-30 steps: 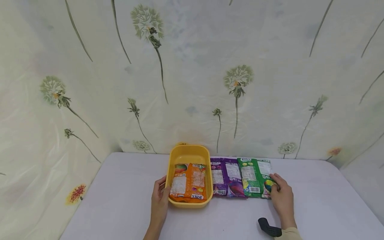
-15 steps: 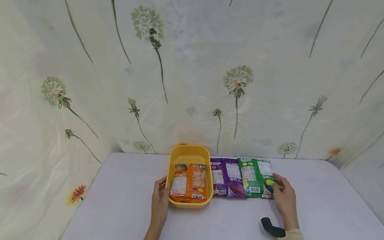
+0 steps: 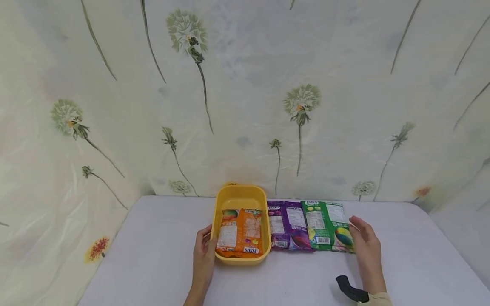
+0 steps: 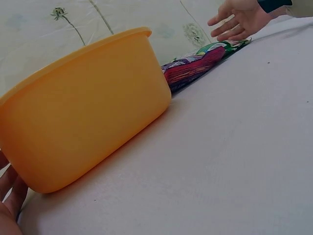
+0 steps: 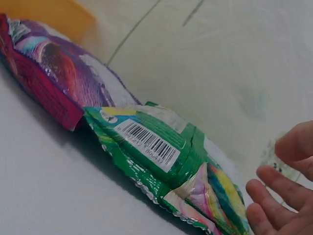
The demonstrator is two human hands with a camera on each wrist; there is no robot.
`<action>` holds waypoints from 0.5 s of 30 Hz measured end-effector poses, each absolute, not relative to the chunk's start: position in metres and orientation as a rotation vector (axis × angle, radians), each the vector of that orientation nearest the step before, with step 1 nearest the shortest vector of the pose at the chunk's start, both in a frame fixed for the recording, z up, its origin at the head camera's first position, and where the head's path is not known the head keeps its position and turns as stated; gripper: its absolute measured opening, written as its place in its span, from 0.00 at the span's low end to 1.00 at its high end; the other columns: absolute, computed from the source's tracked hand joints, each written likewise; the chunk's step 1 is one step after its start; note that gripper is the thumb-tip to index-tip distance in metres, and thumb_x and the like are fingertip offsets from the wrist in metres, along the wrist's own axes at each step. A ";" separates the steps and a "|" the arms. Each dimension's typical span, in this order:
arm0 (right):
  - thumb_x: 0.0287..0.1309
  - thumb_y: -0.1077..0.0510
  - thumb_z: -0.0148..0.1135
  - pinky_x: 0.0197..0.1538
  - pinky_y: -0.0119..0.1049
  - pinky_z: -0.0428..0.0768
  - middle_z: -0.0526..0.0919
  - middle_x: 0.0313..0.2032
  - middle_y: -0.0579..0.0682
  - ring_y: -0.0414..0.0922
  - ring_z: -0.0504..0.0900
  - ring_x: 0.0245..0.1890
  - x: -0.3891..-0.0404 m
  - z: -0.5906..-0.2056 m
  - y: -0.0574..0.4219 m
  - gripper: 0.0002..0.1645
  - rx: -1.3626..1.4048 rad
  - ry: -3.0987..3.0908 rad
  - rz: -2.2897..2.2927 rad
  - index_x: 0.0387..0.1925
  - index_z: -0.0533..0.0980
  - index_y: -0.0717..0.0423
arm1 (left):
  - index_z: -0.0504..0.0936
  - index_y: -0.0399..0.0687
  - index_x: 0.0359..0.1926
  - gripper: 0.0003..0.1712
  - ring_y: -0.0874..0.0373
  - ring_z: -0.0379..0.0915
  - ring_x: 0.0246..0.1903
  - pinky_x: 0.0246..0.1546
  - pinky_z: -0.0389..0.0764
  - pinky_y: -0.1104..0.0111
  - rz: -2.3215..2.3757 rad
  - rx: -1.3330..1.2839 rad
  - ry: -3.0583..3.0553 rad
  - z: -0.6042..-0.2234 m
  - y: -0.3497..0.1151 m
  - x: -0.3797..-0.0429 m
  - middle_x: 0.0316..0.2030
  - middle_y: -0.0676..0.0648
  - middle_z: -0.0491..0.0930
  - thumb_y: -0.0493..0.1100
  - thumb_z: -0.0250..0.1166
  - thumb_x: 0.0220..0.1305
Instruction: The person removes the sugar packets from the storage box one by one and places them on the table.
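A yellow plastic tub (image 3: 240,200) stands on the table, with orange candy bags (image 3: 242,231) lying one over another inside. My left hand (image 3: 204,257) rests along the tub's left wall, fingers against its outside; in the left wrist view only part of the hand (image 4: 11,191) shows. Right of the tub lies a purple candy bag (image 3: 288,225), and beside it a green candy bag (image 3: 322,224) overlaps its edge. At the green bag's right side is my right hand (image 3: 368,250), fingers loosely extended and holding nothing. The right wrist view shows those fingers apart from the green bag (image 5: 161,147).
A white cloth covers the table (image 3: 298,280). Behind it hangs a curtain (image 3: 245,110) printed with dandelions. A black curved piece (image 3: 350,290) sits at the right wrist, by a beige sleeve (image 3: 377,299).
My right hand has let go of the green bag's right edge and drawn away to the right. The left hand and the tub keep their places; the head view has shifted slightly.
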State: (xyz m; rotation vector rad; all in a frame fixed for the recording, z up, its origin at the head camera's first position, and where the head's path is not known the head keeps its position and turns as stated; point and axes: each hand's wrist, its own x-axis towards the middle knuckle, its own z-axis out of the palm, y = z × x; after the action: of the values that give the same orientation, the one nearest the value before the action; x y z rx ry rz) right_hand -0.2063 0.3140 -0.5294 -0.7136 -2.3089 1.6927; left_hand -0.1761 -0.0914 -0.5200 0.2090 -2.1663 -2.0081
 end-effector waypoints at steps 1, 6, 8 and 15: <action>0.69 0.44 0.44 0.69 0.43 0.64 0.61 0.70 0.47 0.45 0.63 0.68 -0.206 -0.528 0.314 0.30 -0.700 -2.261 1.774 0.70 0.56 0.39 | 0.66 0.42 0.62 0.21 0.49 0.68 0.61 0.50 0.69 0.86 -2.007 0.203 -2.166 -0.520 -0.092 -0.176 0.63 0.43 0.69 0.37 0.52 0.68; 0.66 0.45 0.50 0.54 0.22 0.75 0.57 0.70 0.54 0.37 0.70 0.60 -0.203 -0.521 0.308 0.36 -0.457 -1.983 2.145 0.71 0.52 0.45 | 0.66 0.45 0.62 0.21 0.51 0.68 0.61 0.50 0.69 0.86 -1.997 0.217 -2.182 -0.519 -0.094 -0.178 0.63 0.45 0.69 0.38 0.52 0.68; 0.66 0.47 0.51 0.50 0.20 0.76 0.55 0.69 0.57 0.35 0.72 0.57 -0.201 -0.518 0.306 0.36 -0.333 -1.915 2.232 0.71 0.51 0.48 | 0.66 0.46 0.62 0.21 0.51 0.68 0.60 0.50 0.69 0.86 -1.992 0.237 -2.189 -0.520 -0.093 -0.177 0.62 0.45 0.69 0.38 0.52 0.68; 0.70 0.54 0.45 0.53 0.26 0.77 0.60 0.67 0.54 0.35 0.74 0.57 -0.191 -0.504 0.294 0.31 -0.050 -1.850 2.375 0.71 0.50 0.49 | 0.66 0.45 0.62 0.22 0.50 0.68 0.61 0.49 0.70 0.85 -2.004 0.234 -2.181 -0.523 -0.090 -0.175 0.62 0.44 0.69 0.38 0.52 0.68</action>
State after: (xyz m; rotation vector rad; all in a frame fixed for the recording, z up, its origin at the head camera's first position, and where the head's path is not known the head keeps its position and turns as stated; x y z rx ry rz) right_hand -0.1912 0.2941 -0.5041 -0.0502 -1.8498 2.3750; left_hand -0.1751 -0.0900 -0.5227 0.2342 -2.1813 -2.0041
